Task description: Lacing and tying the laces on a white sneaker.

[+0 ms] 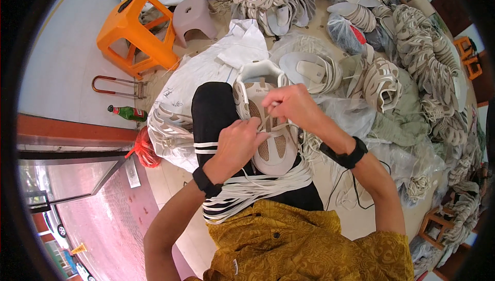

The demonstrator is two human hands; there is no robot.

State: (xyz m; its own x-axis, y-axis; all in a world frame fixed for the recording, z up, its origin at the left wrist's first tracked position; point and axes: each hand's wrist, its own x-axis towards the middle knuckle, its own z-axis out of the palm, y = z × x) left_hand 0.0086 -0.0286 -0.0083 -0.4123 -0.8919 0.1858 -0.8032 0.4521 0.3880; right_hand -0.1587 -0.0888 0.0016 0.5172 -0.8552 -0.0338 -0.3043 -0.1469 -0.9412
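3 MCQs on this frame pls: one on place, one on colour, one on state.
1. Where does the shoe rest?
A. on the person's lap
B. on the orange stool
C. on the bare floor

2. What colour is the taller stool?
A. green
B. orange
C. black

3. What are the hands doing?
A. both hang free
B. only one touches the shoe
C. both are on the shoe

Key: 1 A, it lies on the dark trouser leg; 2 B, its seat and legs are orange; 3 C, the left hand grips its side and the right hand pinches a white lace.

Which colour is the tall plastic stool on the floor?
The stool is bright orange; the head view shows it.
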